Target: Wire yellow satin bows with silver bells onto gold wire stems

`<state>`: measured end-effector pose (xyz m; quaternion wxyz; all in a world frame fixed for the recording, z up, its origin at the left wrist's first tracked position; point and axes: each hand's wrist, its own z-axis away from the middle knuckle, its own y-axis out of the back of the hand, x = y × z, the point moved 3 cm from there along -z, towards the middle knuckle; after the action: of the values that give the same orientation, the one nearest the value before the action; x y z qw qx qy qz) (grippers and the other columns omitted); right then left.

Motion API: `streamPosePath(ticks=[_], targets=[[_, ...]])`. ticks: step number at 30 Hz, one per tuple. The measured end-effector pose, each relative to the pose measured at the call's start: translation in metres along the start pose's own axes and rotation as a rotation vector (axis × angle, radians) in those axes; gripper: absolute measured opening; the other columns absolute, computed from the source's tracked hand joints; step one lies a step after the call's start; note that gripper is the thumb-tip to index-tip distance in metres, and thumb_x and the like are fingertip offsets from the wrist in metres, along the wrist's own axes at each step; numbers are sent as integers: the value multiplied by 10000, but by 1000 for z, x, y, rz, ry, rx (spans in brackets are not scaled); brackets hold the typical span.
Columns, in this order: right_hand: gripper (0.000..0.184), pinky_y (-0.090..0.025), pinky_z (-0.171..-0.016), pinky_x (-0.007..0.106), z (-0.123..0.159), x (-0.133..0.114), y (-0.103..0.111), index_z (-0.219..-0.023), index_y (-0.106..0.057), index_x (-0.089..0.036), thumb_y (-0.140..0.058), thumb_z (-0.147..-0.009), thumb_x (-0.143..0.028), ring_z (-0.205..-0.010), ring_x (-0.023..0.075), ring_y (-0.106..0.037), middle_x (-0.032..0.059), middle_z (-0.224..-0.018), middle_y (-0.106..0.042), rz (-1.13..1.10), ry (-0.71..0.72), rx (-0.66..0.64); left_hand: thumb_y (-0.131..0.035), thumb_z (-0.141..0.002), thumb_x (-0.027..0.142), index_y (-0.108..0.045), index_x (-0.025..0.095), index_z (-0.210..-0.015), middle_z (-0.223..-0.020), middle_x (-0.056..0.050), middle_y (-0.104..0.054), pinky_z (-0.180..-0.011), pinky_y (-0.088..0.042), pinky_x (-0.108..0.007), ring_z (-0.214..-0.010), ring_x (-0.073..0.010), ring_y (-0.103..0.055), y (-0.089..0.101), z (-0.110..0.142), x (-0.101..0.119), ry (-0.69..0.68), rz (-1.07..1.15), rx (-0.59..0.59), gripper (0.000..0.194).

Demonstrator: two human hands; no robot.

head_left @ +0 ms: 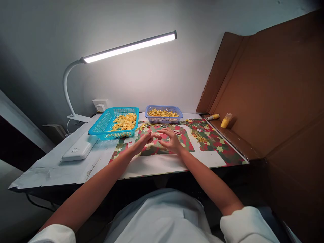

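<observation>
My left hand (pixel 143 141) hovers over the table's middle, its fingers stretched toward the right and the thumb raised. Facing it, my right hand (pixel 172 141) has its fingers curved and held apart from the thumb. The fingertips of both come close together; no held object shows between them, though something tiny could be hidden. Under them lies a red, green and yellow camouflage-patterned sheet (pixel 186 143). Just beyond the right hand is a small pinkish tool (pixel 176 132), partly covered. Yellow thread-like scraps (pixel 199 137) lie to the right.
A turquoise basket (pixel 101 131) holds flat yellow pieces (pixel 126 121). Behind, a purple basket (pixel 165 119) contains thin golden pieces (pixel 162 113). A white power bank (pixel 79 148) and desk lamp (pixel 129 47) stand left. Two yellow bottles (pixel 226 120) sit by the tall cardboard (pixel 283 84) at right.
</observation>
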<state>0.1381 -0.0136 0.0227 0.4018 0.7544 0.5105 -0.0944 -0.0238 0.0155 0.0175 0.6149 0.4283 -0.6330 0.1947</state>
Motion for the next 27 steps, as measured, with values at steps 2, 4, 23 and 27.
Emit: streamPosePath(ticks=[2, 4, 23, 27], targets=[[385, -433, -962, 428, 1, 2, -4, -1115, -665, -265, -631, -753, -140, -1058, 250, -566, 71, -1086, -646, -4, -3, 31, -278, -850, 722, -718, 208, -987, -1066, -91, -688, -896, -424, -389, -981, -244, -552, -4, 2, 0, -9, -2, -4, 690], [304, -441, -942, 422, 2, 4, -7, -1038, -703, -267, -621, -774, -140, -1018, 246, -580, 70, -1037, -663, -14, -12, 50, -299, -849, 723, -709, 210, -1032, -1100, -92, -685, -981, -377, -436, -1093, -273, -535, -7, 3, -1, -14, 4, -7, 681], [291, -546, -831, 402, 7, 36, -10, -1173, -582, -156, -561, -936, -324, -977, 202, -629, 87, -1162, -613, -320, -430, 21, -559, -922, 341, -570, 150, -1187, -1148, -91, -619, -809, -549, -406, -954, -205, -633, -8, 9, -5, -14, -110, 102, 327], [290, -545, -829, 401, 8, 32, -4, -1170, -583, -154, -563, -934, -323, -975, 202, -629, 87, -1159, -613, -353, -448, 38, -569, -916, 340, -592, 145, -1153, -1144, -86, -625, -826, -544, -414, -972, -214, -630, -8, 9, -7, -14, -168, 85, 307]])
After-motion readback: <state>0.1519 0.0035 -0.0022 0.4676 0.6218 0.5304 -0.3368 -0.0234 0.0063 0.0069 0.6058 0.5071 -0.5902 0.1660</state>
